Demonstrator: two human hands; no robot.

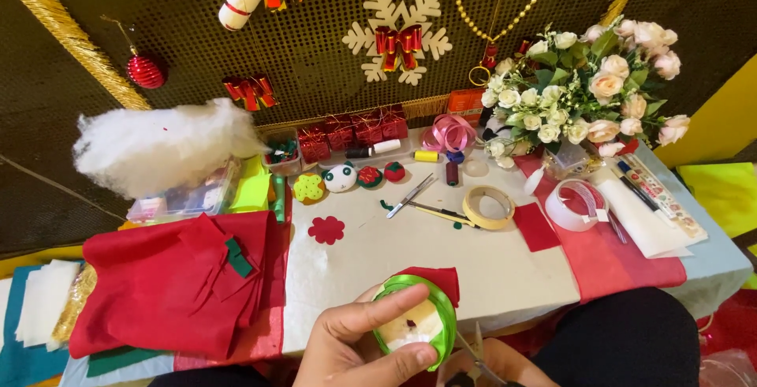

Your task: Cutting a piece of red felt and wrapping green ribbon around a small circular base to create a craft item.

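From the head view, the left hand [355,347] was clamped around a spool of green ribbon [416,322] just above the counter's [473,269] near edge. The right hand [501,363] gripped scissors [475,355] beneath it.

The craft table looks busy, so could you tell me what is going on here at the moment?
A person sits at a craft table and holds a roll of green ribbon in the left hand, thumb and fingers around its rim. The right hand is low at the table's edge with scissors. Behind the roll lies a small piece of red felt. A stack of red felt lies to the left, with white stuffing behind it, two tape rolls and a bouquet to the right.
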